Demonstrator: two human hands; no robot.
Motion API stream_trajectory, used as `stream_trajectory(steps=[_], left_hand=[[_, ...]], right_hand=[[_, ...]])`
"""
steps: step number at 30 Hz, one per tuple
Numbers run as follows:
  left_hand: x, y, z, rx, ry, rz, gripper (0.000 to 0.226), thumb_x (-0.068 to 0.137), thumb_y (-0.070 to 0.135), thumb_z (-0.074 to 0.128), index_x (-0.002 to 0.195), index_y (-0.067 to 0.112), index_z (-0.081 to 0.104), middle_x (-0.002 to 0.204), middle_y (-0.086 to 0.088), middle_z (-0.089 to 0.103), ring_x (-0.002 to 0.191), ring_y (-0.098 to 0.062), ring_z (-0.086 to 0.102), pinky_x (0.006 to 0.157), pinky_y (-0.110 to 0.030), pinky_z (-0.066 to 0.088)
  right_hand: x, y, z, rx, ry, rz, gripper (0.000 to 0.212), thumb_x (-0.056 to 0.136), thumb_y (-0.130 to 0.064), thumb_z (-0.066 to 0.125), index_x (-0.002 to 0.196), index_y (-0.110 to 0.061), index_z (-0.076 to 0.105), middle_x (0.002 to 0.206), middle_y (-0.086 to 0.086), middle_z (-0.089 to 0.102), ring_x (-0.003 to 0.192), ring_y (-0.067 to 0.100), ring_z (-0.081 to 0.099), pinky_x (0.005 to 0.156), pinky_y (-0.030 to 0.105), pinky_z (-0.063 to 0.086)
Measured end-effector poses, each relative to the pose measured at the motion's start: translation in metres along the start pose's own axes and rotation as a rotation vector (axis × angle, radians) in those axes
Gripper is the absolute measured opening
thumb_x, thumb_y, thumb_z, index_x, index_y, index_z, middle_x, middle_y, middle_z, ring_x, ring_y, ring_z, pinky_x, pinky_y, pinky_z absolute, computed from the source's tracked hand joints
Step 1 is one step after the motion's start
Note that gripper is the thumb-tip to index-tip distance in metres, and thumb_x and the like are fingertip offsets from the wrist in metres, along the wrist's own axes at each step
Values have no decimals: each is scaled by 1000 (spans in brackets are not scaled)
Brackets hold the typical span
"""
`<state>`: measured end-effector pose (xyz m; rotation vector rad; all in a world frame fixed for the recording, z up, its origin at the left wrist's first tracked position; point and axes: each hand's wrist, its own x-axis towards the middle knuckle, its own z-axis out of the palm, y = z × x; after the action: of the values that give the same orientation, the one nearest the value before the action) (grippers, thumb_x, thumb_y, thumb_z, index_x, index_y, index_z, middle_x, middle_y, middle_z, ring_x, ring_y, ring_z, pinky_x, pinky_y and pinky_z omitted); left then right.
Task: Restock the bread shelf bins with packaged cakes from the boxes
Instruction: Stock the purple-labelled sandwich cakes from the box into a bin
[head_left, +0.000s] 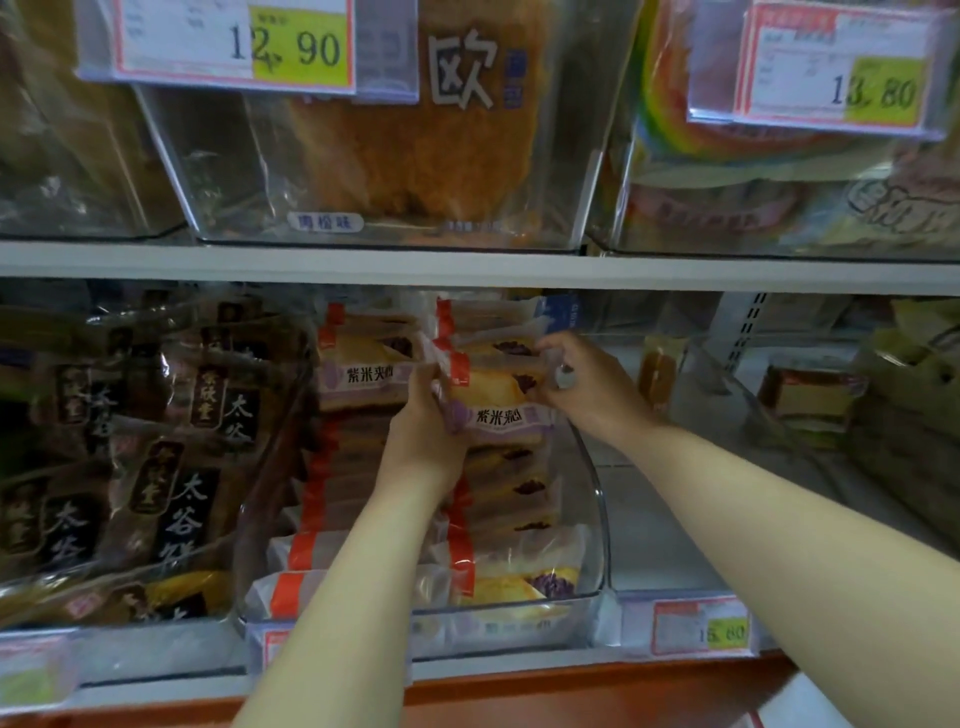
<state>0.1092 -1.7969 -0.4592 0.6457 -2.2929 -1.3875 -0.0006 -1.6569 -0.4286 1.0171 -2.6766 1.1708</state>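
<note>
Under a white shelf board (467, 270), one clear plastic bin (597, 519) with a rounded front is filled with two piles of wrapped cakes (511, 488). Shiny dark bags (156, 467) are stacked beside it. Two bare arms are stretched forward. One soft cake pack (501, 413) is held on top of the right pile. Its left end is gripped by the curled fingers of the left hand (421, 431), and its right end is pinched by the right hand (587, 384). Three price tags (291, 49) can be read.

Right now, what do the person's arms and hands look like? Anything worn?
Both bare: no sleeve shows on the left forearm or right forearm, no glove on the left hand or right hand, no watch or bracelet. A silvery spot on that hand may be a ring; too blurred.
</note>
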Motion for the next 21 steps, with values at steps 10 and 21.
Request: stream_trajectory(steps=[10, 21], left_hand=[[-1, 2, -11, -51, -27, 42, 45, 90, 22, 63, 129, 19, 39, 112, 7, 58, 97, -8, 55, 70, -18, 39], [-2, -2, 0, 133, 17, 1, 33, 92, 30, 59, 118, 20, 43, 110, 1, 63, 107, -25, 59, 95, -47, 46]], right_hand=[[-1, -14, -5, -374, -158, -234, 88, 80, -33, 72, 150, -21, 22, 156, 2, 24, 145, 22, 10, 118, 40, 15], [6, -14, 2, -505, -89, -173, 72, 87, -20, 64, 148, -25, 27, 148, 1, 37, 137, 22, 24, 112, 39, 21]])
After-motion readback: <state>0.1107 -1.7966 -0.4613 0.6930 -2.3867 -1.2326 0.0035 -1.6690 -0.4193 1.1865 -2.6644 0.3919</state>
